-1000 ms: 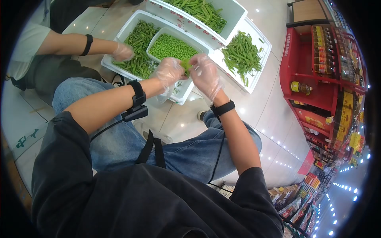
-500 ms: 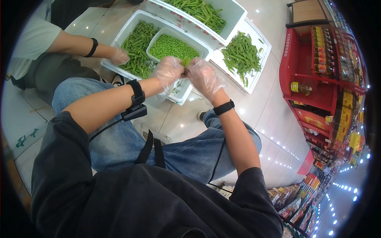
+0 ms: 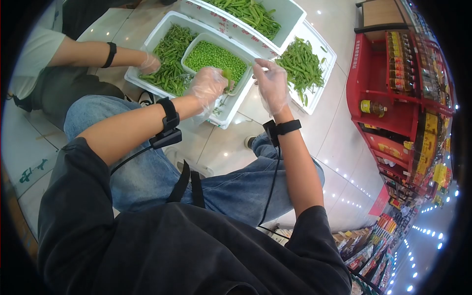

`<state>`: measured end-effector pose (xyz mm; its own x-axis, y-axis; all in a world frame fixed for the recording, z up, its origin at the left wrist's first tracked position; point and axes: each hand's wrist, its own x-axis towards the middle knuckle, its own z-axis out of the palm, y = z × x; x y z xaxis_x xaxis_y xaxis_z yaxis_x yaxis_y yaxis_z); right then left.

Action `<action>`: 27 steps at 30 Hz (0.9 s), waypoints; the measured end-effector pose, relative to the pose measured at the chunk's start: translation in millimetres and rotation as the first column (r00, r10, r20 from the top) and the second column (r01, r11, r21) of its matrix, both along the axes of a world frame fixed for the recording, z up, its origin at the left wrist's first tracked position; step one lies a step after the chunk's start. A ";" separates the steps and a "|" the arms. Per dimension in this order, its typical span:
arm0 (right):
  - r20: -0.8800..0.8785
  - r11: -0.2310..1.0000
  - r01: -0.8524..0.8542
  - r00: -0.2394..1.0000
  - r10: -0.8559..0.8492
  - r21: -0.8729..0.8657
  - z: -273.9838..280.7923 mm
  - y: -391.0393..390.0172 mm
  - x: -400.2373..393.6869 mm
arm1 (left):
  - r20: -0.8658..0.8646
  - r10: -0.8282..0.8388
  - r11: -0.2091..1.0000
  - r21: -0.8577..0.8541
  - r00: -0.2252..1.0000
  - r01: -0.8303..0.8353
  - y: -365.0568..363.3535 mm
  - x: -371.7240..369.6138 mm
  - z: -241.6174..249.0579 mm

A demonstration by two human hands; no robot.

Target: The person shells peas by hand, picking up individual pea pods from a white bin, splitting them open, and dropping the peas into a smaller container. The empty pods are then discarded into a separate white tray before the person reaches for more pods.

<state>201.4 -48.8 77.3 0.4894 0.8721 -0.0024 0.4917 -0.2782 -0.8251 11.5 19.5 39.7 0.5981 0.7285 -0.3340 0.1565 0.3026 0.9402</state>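
Observation:
My left hand [image 3: 209,87], in a clear plastic glove, is closed on a green pea pod [image 3: 226,74] at the near edge of a white tub [image 3: 185,63]. Shelled peas [image 3: 211,56] fill much of that tub, which sits inside a larger white foam box [image 3: 142,43]. To the right, beyond the box's edge, my gloved right hand [image 3: 273,86] is raised with thumb and fingers apart. Nothing shows between its fingers. Empty-looking pods [image 3: 169,69] lie heaped in the foam box, left of the tub.
Another person's gloved hand [image 3: 149,64] reaches into the foam box's left side. A second foam box [image 3: 290,24] of pods stands behind. A white foam lid [image 3: 314,101] carries more pods [image 3: 301,66]. Red shelving [image 3: 364,83] with bottles stands at right.
My right hand has parted from my left and moved right, its fingers spreading. My left hand keeps the pod and has shifted slightly. The other person's hand has moved a little.

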 end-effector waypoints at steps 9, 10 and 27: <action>-0.528 0.916 -0.258 0.847 0.062 -0.307 6.9 -12.6 -15.4 | -0.139 -0.095 0.994 -0.075 0.986 0.085 7.3 -3.3 22.7; -0.527 0.916 -0.257 0.847 0.061 -0.307 8.8 -13.8 -20.5 | -0.138 -0.096 0.993 -0.075 0.986 0.086 7.1 -3.2 20.1; -0.880 0.760 0.650 0.361 -0.309 0.000 32.2 -19.2 58.7 | 0.126 -0.076 0.968 -0.228 0.989 0.104 5.2 0.7 27.0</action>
